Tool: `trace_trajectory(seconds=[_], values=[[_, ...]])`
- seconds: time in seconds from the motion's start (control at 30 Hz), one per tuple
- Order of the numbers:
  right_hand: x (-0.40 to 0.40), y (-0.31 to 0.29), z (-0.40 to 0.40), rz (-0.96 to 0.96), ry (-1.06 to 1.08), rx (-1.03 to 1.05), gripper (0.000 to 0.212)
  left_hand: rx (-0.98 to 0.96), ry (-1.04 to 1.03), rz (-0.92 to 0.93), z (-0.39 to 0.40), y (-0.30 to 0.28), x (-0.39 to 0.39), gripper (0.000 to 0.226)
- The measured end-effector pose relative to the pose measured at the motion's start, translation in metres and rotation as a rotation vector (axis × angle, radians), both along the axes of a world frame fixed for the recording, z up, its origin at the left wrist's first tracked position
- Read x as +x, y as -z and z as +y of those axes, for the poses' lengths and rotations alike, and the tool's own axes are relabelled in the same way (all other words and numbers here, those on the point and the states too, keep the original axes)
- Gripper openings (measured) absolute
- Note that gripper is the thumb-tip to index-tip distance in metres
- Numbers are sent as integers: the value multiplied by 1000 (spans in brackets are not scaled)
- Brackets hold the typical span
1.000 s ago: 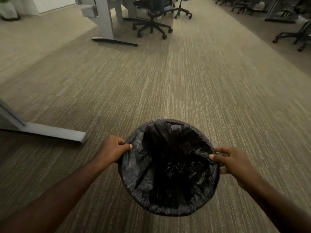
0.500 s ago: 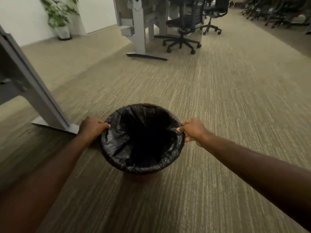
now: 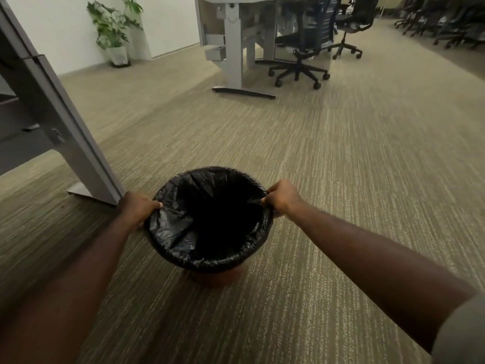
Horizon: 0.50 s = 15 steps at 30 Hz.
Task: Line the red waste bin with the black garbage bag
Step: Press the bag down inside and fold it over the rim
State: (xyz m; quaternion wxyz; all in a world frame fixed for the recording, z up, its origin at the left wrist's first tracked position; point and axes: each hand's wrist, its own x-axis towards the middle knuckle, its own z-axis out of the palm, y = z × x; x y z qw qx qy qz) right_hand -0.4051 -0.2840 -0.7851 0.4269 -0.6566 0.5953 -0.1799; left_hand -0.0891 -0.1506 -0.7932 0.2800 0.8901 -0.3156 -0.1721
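The black garbage bag lines the inside of the red waste bin, which stands upright on the carpet. The bag's edge is folded over the rim all round, so only a dark red strip of the bin's wall shows below it. My left hand grips the bag-covered rim on the left side. My right hand pinches the bag at the rim on the right side. The bag's bottom is lost in shadow.
A grey desk leg with its foot stands just left of the bin. Farther back are another desk frame, black wheeled office chairs and a potted plant by the white wall. Carpet stretches ahead and to the right.
The view has lifted from looking down into the bin to looking across the room. The bin with both hands on its rim now sits closer to the grey desk leg.
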Motion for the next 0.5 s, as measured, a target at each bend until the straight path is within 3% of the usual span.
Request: trace_trajectory(seconds=[0.17, 0.27, 0.4, 0.5], values=[[9, -1, -2, 27, 4, -6, 21, -43, -32, -1, -2, 6, 4, 43], [12, -1, -3, 30, 17, -7, 21, -60, -13, -23, -1, 8, 4, 27], [12, -3, -2, 54, -2, 13, 23, -89, 13, 14, 1, 9, 3, 39], [8, -9, 1, -24, -81, 71, 38, -62, 43, 47, 2, 7, 4, 49]])
